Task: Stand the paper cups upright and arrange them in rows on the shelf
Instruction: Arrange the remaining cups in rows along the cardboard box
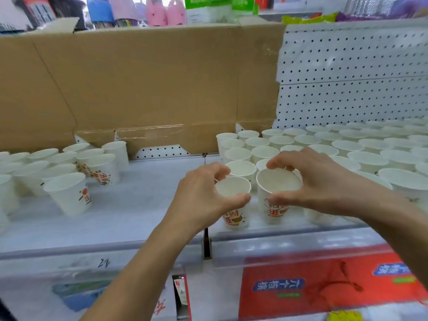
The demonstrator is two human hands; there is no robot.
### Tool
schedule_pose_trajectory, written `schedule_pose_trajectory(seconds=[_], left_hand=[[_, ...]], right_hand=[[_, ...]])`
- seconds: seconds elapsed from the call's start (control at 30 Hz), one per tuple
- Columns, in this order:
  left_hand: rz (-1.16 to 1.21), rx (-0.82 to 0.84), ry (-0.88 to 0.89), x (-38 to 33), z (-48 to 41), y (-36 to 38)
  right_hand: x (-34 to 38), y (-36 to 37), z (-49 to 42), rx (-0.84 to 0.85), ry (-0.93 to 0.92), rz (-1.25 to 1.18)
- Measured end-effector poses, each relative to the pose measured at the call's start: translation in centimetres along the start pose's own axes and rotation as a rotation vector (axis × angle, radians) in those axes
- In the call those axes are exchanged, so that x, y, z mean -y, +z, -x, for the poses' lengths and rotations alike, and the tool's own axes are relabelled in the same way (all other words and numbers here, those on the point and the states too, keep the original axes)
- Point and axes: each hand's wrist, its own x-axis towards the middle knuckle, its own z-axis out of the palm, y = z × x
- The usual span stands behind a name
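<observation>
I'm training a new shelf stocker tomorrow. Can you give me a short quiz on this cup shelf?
1. True or false: the left hand holds the left cup and the right hand the right cup, both by the rim.
2. What stands behind the loose cups? A glass, B cardboard, C cloth.
3. Fill in: the tidy rows fill the shelf's ___ side.

Key: 1 true; 2 B; 3 right.

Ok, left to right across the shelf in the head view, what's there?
Loose cluster of paper cups, left hand, left-held cup, right-held cup, right hand, arranged rows of cups.
</observation>
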Motion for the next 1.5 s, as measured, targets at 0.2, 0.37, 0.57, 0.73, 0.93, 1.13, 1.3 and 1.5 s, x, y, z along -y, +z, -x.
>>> schedule_pose_trajectory(seconds=[0.2, 0.37, 0.57, 0.73, 0.93, 1.13, 1.3, 1.5], left_hand=[[-0.050, 0.012, -0.020, -1.5, -0.3, 1.5], [-0.077, -0.011, -0.036, -2.5, -0.1, 2.2], [-0.138, -0.039, -0.062, -3.1, -0.1, 2.6], [-0.172, -0.054, -0.087, -3.1, 0.0, 2.8], [-0.204, -0.102, -0.074, -2.8, 1.0, 2.7], [-0.125, -0.209, -0.118, 2.0, 2.8, -1.1], [-0.248, -0.404, -0.257, 10.9, 3.4, -9.0], [-0.344, -0.399, -0.529, 20.1, 2.6, -15.1]], right_hand=[[-1.3, 0.7, 0.4, 0.070, 0.007, 0.177], [-1.8, 0.2, 0.3, 0.100, 0.009, 0.198], [-2.3, 0.0, -0.1, 0.121, -0.013, 0.208], [-2.4, 0.0, -0.3, 0.111, -0.047, 0.238], [-1.9, -0.8, -0.2, 0.037, -0.121, 0.237], [2.9, -1.3, -3.9, 0.031, -0.326, -0.030], [8.5, 1.2, -11.0, 0.197, -0.424, -0.082], [17.9, 7.4, -21.8, 0.305, -0.465, -0.077]])
